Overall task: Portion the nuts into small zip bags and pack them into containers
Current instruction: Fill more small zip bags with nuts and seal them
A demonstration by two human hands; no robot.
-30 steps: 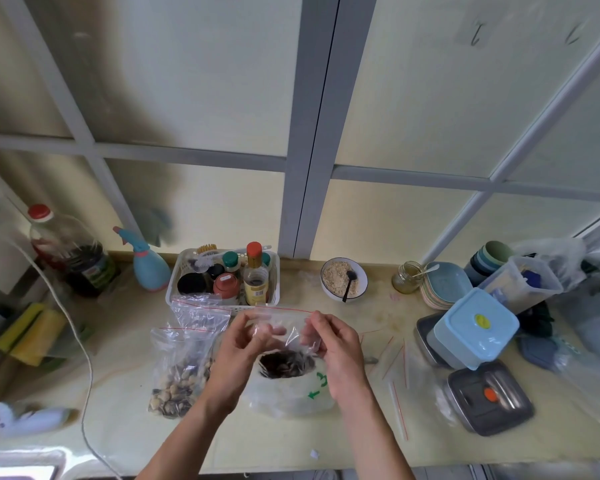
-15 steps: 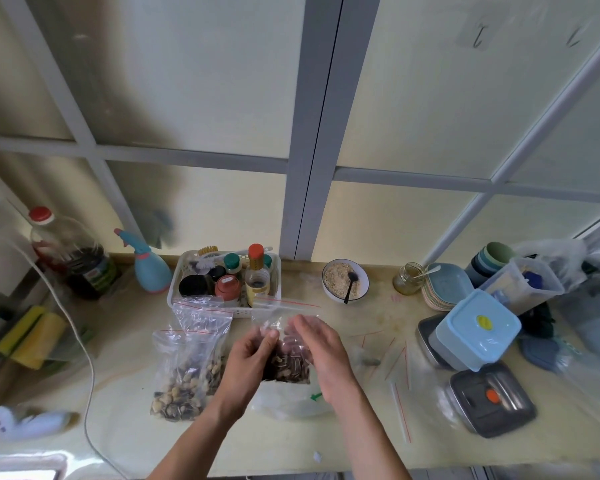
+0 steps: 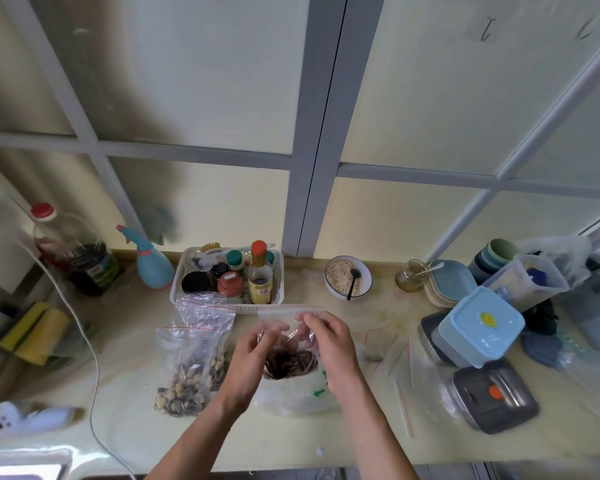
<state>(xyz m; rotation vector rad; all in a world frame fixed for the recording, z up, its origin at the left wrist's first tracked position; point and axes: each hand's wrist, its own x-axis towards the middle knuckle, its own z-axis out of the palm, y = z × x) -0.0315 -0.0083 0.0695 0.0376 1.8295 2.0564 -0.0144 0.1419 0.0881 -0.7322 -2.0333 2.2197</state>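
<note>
Holding a clear zip bag (image 3: 289,341) with dark seeds at frame centre, left hand (image 3: 248,358) and right hand (image 3: 329,344) pinch its upper part.
2 filled bags (image 3: 191,362) lie just left; bare counter (image 3: 125,393) opens toward the lower left edge.

Head-worn wide view, forward and down, seemingly near the counter (image 3: 125,393).

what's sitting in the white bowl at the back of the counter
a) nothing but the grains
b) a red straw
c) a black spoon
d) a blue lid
c: a black spoon leans in the white bowl, its scoop end resting on the pale grains.
</note>
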